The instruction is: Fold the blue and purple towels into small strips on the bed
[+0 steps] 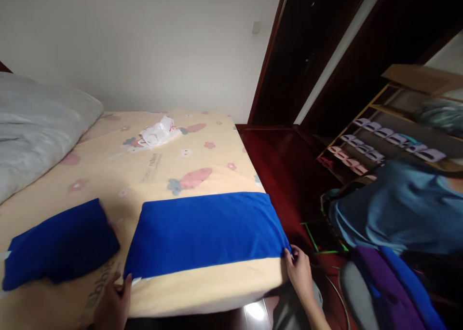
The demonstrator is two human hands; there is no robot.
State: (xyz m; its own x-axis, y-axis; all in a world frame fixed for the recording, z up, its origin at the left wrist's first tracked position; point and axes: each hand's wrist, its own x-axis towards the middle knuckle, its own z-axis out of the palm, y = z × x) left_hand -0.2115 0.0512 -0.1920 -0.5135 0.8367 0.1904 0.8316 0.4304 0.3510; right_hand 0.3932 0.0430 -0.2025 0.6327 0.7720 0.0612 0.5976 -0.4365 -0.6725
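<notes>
A blue towel (206, 233) lies flat as a long strip across the near edge of the bed (202, 284). My left hand (114, 298) pinches its near left corner, beside a small white tag (139, 280). At the near right corner, by the edge of the bed, the fingers of my right hand (298, 267) are closed on the same towel. A second blue towel (60, 243), folded smaller and also showing a white tag, rests on the sheet to the left, apart from the first.
A crumpled white plastic bag (161, 132) lies farther back on the bed. A grey pillow (39, 127) fills the left. On the right stand a slipper rack (383, 110), blue-grey clothing (394, 207) whose wearer I cannot make out, and purple and blue cloths (390, 281) over a grey surface.
</notes>
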